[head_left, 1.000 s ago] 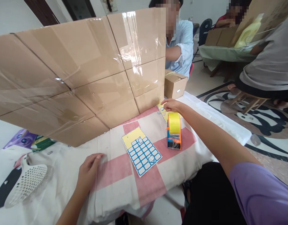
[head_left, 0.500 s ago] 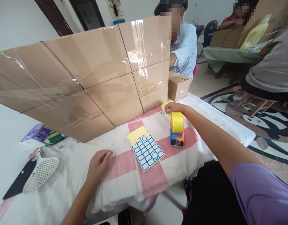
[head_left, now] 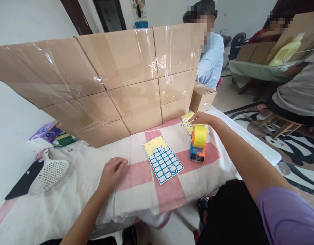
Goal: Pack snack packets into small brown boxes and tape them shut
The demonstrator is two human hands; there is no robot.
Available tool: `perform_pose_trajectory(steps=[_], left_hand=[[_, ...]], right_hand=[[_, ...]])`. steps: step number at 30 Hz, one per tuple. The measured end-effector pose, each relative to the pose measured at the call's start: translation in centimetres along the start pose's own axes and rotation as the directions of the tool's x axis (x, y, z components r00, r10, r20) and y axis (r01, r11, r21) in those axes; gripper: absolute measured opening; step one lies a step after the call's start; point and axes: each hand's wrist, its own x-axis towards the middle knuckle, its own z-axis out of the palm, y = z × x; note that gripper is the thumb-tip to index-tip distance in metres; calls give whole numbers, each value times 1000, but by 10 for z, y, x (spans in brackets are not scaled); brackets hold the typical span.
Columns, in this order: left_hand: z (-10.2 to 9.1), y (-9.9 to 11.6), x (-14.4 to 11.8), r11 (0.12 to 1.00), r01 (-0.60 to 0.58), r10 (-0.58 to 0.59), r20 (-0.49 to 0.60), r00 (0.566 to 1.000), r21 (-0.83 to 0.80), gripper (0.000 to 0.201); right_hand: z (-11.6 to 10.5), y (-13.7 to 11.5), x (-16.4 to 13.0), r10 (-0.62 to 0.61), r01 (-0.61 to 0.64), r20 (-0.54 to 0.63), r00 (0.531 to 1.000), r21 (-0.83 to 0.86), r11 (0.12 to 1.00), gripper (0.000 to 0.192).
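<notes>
checked cloth (head_left: 136, 190) | right hand (head_left: 201, 118) pinching yellow sheet (head_left: 188, 123) | left hand (head_left: 111, 172) flat, released

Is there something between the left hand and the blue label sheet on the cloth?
Nothing visible. The left hand lies flat on the cloth, and only bare cloth separates it from the label sheet. The tape dispenser stands beyond the sheet.
</notes>
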Motion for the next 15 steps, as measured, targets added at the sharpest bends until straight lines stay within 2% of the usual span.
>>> perform_pose_trajectory(steps=[3,6,8,9,11,12,13,15], left_hand=[[0,5,1,1000,7,-7,-1,1000,-7,37],[-6,10,2,999,34,-34,-34,999,-6,36],[-19,10,5,997,76,-76,-80,994,-2,35],[-29,8,8,995,103,-102,-109,989,0,37],[-56,-2,15,987,163,-160,-178,971,2,43],[-73,-10,21,980,198,-192,-220,956,4,45],[-92,-19,27,971,238,-227,-270,936,9,46],[-133,-41,42,944,329,-293,-378,878,34,48]], right_hand=[[-19,-18,-9,-6,9,-163,987,19,1000,11],[-38,-54,-26,-40,53,-391,919,22,998,15],[-36,-89,-48,-97,117,-475,875,13,993,24],[-28,-109,-65,-141,166,-477,867,11,986,31],[2,-149,-108,-261,316,-401,878,78,946,43],[23,-166,-133,-346,391,-259,902,146,909,47],[47,-181,-158,-428,439,-100,898,190,878,49],[97,-201,-206,-510,480,184,840,188,857,49]])
